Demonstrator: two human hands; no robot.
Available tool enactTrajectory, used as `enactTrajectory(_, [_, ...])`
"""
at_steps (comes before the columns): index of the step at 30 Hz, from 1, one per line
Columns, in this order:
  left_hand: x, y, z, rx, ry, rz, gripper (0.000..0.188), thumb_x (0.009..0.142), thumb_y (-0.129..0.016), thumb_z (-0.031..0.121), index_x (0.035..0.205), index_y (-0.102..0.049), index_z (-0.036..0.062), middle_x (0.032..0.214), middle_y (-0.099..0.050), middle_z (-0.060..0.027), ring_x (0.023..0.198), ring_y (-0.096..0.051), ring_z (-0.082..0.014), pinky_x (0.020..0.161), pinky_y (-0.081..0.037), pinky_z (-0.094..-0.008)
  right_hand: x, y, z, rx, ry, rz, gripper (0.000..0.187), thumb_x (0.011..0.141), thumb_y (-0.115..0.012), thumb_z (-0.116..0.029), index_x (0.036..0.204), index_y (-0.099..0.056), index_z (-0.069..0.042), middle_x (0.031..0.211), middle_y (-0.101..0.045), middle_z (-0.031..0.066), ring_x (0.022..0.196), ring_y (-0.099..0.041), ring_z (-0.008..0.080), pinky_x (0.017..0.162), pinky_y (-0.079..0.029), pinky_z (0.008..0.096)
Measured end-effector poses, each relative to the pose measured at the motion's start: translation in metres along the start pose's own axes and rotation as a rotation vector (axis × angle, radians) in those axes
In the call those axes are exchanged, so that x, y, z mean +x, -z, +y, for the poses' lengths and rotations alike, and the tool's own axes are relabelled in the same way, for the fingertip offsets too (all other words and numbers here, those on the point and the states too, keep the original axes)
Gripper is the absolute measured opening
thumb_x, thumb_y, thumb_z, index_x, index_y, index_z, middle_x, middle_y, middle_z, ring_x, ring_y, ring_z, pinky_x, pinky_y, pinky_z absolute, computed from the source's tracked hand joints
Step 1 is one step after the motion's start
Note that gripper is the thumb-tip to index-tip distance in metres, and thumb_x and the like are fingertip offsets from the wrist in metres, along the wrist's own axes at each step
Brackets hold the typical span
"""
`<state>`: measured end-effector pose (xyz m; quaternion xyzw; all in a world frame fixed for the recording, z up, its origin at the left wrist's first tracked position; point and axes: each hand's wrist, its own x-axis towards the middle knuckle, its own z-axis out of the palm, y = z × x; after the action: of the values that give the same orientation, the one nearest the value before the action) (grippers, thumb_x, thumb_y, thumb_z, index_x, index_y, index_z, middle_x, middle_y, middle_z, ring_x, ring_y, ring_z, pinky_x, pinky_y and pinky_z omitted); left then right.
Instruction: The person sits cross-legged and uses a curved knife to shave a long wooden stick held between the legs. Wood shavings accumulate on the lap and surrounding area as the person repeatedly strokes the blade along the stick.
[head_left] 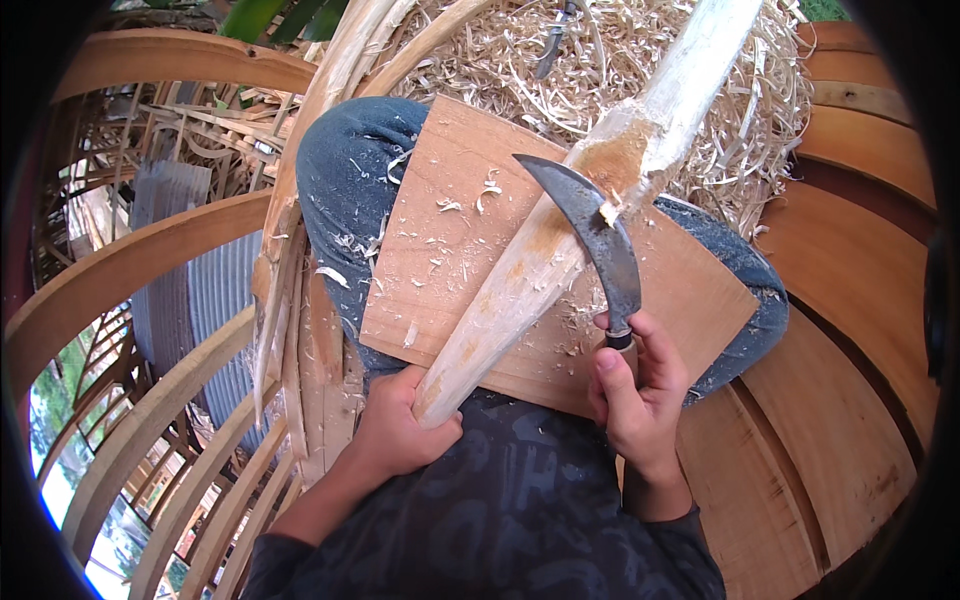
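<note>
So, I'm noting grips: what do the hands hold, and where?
Left hand: pale pole, by its near end. Right hand: curved knife, by its handle.

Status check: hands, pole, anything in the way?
Left hand gripping near end of pole. Right hand holding curved knife over it. Loose shavings on board.

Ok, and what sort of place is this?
Probably an outdoor or open-sided woodworking spot: a thick heap of wood shavings lies ahead, the right hand holds a curved knife over a pale pole, and greenery shows between the wooden slats at left.
</note>
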<state>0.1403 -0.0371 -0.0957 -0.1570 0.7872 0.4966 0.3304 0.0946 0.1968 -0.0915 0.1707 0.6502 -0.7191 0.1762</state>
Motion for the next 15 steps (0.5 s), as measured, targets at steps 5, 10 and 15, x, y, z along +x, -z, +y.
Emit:
enactTrajectory(5, [0.002,0.001,-0.001,0.008,-0.02,-0.005,0.03,0.063,-0.069,0.016,0.084,-0.059,-0.0034,0.066,-0.062,-0.0158,0.061,-0.064,-0.0259,0.059,-0.049,-0.0324,0.0,-0.009,0.017,-0.299,0.283,0.072,0.034,0.082,-0.064,0.001,0.113,-0.051,0.005,0.094,-0.063,0.0131,0.08,-0.063,0.0147,0.067,-0.048,0.0233])
enactTrajectory(10, [0.002,0.001,-0.002,0.02,-0.046,-0.011,0.03,0.063,-0.069,0.017,0.083,-0.059,-0.0034,0.065,-0.062,-0.0159,0.062,-0.065,-0.0273,0.059,-0.049,-0.0327,0.011,0.004,0.02,-0.373,0.351,0.261,0.034,0.081,-0.063,0.003,0.112,-0.048,0.002,0.088,-0.062,0.0116,0.071,-0.06,0.0109,0.063,-0.045,0.0207])
enactTrajectory(15, [0.003,0.002,-0.002,0.039,-0.038,-0.022,0.03,0.063,-0.069,0.017,0.083,-0.058,-0.0034,0.065,-0.061,-0.0165,0.062,-0.065,-0.0275,0.059,-0.049,-0.0328,0.004,0.005,-0.001,-0.254,0.267,-0.185,0.025,0.084,-0.06,0.002,0.108,-0.051,0.001,0.093,-0.06,0.0105,0.08,-0.058,0.0119,0.07,-0.045,0.0236])
